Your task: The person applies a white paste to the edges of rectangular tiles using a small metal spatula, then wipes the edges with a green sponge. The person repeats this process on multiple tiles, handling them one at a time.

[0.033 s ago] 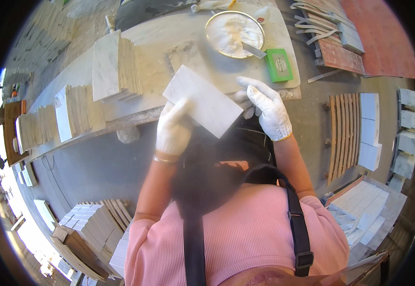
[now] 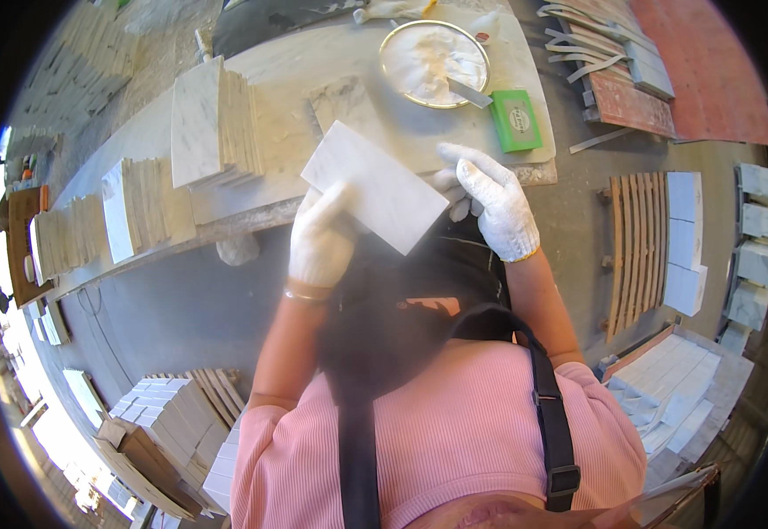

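A rectangular white marble tile (image 2: 379, 189) with faint grey veining is held tilted above the front edge of the worktable. My left hand (image 2: 322, 234), in a white knit glove, grips its left end, thumb on the upper face and the other fingers hidden beneath. Close to the tile's right corner is my right hand (image 2: 494, 207), gloved likewise, its fingers apart and loosely bent with nothing visible in them. Whether a fingertip touches that corner I cannot tell. Beyond the tile, another marble piece (image 2: 348, 101) lies flat on the table.
On the worktable (image 2: 287, 66) stand a round pan of white paste (image 2: 423, 57) with a putty knife (image 2: 470, 93), a green box (image 2: 516, 121) and upright tile stacks (image 2: 199, 123). A slatted pallet (image 2: 638, 251) is at right; a stacked tile pallet (image 2: 168, 423) sits behind left.
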Motion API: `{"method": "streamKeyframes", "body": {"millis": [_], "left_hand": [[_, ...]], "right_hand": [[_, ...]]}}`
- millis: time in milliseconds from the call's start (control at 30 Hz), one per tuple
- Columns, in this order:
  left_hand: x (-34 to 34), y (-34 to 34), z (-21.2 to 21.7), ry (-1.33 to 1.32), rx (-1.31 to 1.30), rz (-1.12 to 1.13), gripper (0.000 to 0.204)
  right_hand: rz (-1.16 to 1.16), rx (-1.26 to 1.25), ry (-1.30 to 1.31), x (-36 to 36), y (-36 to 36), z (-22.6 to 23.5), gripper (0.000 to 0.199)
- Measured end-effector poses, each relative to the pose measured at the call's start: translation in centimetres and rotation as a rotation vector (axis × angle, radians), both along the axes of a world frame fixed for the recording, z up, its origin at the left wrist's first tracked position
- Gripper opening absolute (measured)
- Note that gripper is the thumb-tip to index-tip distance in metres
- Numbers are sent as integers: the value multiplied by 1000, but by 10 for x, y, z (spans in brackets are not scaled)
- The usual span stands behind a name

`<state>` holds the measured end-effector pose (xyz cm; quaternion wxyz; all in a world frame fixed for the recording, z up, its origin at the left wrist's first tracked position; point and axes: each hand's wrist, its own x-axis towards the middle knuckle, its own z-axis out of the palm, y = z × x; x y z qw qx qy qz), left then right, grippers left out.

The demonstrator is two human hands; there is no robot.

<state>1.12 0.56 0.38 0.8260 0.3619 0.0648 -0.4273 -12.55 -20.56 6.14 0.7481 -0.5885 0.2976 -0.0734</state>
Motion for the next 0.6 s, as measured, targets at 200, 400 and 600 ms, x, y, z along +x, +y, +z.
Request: {"method": "streamKeyframes", "body": {"millis": [200, 400, 600], "left_hand": [[-6, 0, -6, 38, -106, 96, 31], [-2, -2, -13, 48, 11, 73, 49], [-11, 8, 13, 32, 18, -184, 46]], "right_hand": [[58, -4, 20, -8, 3, -1, 54], [95, 83, -29, -9, 33, 7, 54], [89, 97, 45, 1, 27, 16, 47]]}}
